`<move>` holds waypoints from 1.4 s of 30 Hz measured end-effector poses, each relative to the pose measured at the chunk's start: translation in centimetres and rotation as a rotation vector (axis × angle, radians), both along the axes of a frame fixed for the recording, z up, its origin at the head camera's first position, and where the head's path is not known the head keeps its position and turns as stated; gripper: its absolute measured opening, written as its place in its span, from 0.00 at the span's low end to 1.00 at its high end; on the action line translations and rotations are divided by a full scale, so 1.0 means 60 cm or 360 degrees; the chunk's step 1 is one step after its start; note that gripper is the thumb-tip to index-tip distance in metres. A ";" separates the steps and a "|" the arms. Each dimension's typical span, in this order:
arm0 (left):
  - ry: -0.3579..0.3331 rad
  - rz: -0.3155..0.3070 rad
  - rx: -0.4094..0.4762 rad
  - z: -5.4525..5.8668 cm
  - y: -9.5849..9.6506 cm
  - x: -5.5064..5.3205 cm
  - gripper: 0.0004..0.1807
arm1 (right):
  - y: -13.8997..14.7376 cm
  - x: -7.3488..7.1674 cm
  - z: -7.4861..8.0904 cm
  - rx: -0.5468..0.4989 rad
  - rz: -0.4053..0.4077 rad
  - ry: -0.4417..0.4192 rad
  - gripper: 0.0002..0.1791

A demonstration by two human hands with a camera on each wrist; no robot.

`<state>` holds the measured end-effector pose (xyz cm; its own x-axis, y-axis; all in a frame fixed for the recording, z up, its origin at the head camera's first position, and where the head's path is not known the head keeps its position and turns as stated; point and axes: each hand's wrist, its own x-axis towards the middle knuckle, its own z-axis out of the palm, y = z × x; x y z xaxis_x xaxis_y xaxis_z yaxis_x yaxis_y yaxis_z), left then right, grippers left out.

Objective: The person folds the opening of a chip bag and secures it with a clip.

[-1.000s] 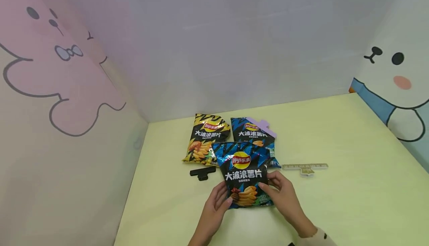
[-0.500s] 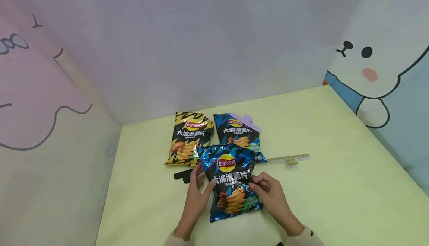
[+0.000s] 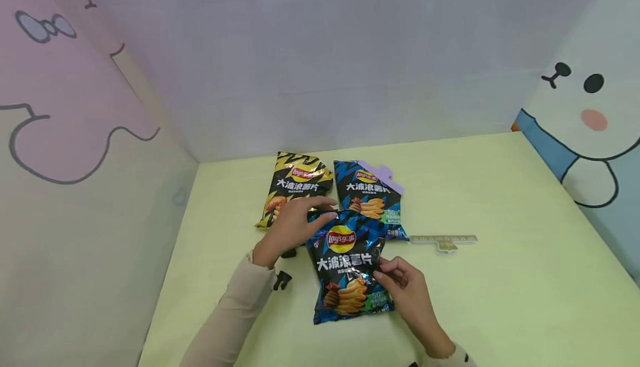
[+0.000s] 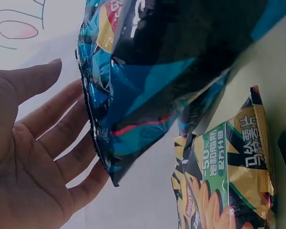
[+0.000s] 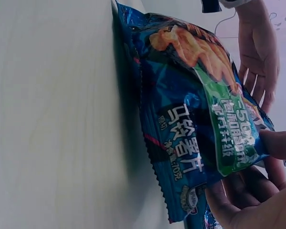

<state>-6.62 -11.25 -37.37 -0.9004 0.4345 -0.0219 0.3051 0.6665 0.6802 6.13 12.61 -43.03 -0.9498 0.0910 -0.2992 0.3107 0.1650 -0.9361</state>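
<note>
In the head view a blue-and-black Lay's chip bag (image 3: pixel 345 278) is held tilted up off the table. My right hand (image 3: pixel 405 292) pinches its right side, thumb in front; the right wrist view shows this right hand (image 5: pixel 257 200) at the bag's side. At the top edge is my left hand (image 3: pixel 295 220). In the left wrist view the left hand (image 4: pixel 43 138) has its thumb standing away from the bag (image 4: pixel 148 81), and its extended fingers reach behind the top seam. Whether those fingers touch it is unclear.
Behind lie a yellow chip bag (image 3: pixel 305 175) and another blue chip bag (image 3: pixel 367 203) with a purple clip (image 3: pixel 382 177) across its corner. A gold clear clip (image 3: pixel 444 242) lies to the right. A black clip (image 3: pixel 288 254) is mostly covered by the left arm. Walls enclose the table (image 3: pixel 500 278).
My left hand has left the bag's left side and moved up to its top edge, over the black clip and yellow bag. My right hand keeps its pinch.
</note>
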 end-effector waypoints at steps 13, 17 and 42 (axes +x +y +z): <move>0.0055 -0.0073 0.0118 -0.002 0.025 -0.002 0.12 | -0.002 -0.035 0.008 0.0015 0.0023 0.0074 0.32; 0.0078 -0.0106 0.0160 -0.002 0.026 -0.002 0.13 | 0.015 -0.047 0.005 -0.0039 0.0123 0.0078 0.25; 0.0123 -0.0231 0.0202 0.007 0.028 0.007 0.11 | 0.024 -0.076 0.003 -0.0322 -0.0175 0.0235 0.17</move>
<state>-6.18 -9.57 -36.95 -0.8250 0.5547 0.1079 0.4461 0.5221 0.7269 1.59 14.05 -42.82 -0.9722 0.1487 -0.1808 0.1741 -0.0572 -0.9831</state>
